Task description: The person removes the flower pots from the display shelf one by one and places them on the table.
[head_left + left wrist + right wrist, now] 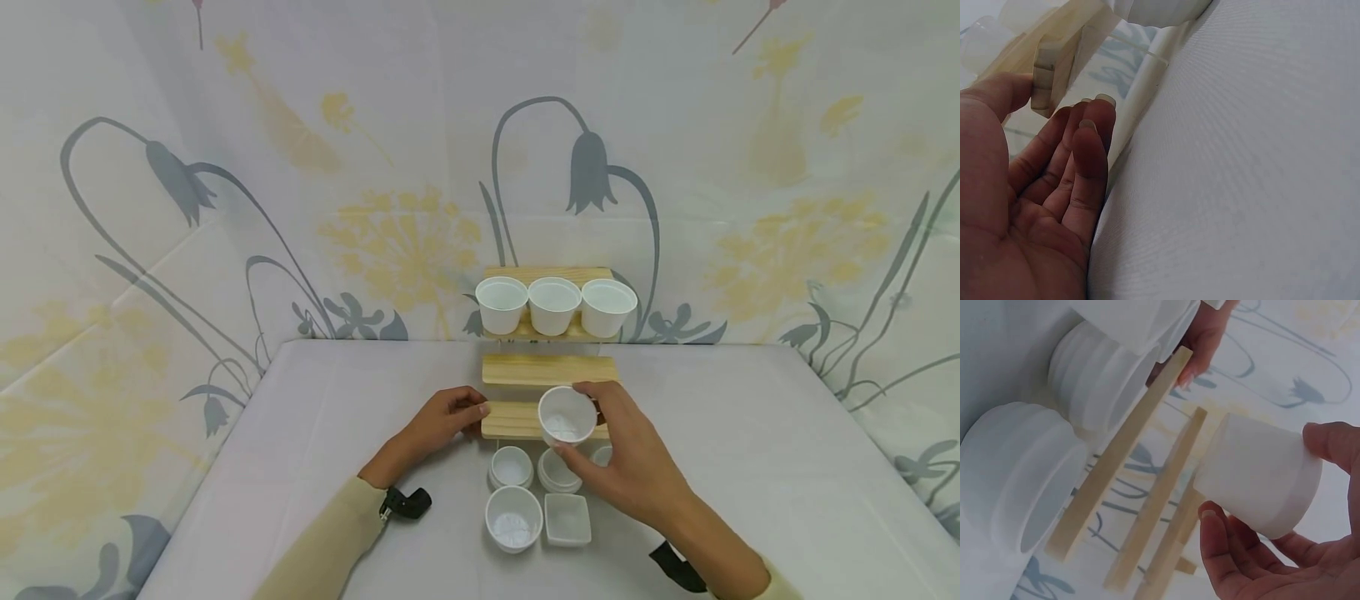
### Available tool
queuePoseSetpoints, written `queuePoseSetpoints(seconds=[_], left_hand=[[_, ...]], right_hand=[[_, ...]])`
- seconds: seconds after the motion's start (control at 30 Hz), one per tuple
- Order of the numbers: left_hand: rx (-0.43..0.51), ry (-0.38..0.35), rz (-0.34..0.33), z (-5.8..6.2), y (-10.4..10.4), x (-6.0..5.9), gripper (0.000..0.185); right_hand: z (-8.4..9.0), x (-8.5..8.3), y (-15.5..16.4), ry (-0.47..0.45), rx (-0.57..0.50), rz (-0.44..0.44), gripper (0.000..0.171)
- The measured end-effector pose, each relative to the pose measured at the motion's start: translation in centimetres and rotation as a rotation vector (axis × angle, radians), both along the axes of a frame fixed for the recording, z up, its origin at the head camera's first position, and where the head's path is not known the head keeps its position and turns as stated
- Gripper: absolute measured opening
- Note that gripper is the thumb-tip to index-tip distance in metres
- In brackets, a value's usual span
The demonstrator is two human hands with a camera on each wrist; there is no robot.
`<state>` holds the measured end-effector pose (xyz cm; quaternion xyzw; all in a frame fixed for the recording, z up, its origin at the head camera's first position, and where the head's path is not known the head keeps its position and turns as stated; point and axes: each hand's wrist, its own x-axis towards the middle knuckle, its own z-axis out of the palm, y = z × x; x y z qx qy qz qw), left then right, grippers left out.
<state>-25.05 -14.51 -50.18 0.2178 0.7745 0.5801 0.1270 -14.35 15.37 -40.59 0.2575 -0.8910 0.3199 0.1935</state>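
Observation:
My right hand point(572, 419) grips a white cup point(566, 414) by its rim, thumb on the near side and fingers on the far side. It holds the cup tilted just above the lowest step of a wooden stepped rack point(547, 369). The right wrist view shows the cup point(1257, 475) between thumb and fingers point(1329, 440). My left hand point(467, 409) rests against the left end of the lowest step point(1044, 78), thumb touching the wood, fingers loosely bent. Three white cups point(553, 305) stand in a row on the top step.
Several small white dishes sit on the table in front of the rack: a round pot point(512, 466), a lidded pot point(558, 472), a bowl point(513, 518) and a square dish point(567, 519). A floral cloth point(225, 208) hangs behind and to the sides.

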Motion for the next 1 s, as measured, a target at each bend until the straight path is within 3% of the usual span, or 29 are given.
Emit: queuePoseSetpoints(seconds=[0.57,1.0], left_hand=[[-0.009,0.009,0.001,0.4,0.0,0.2,0.027],[-0.009,0.011,-0.005,0.5,0.0,0.3,0.027]], right_hand=[[0.3,1.3,1.7,0.070,0.000,0.002,0.072],[0.0,2.3,3.0,0.054,0.012,-0.012,0.075]])
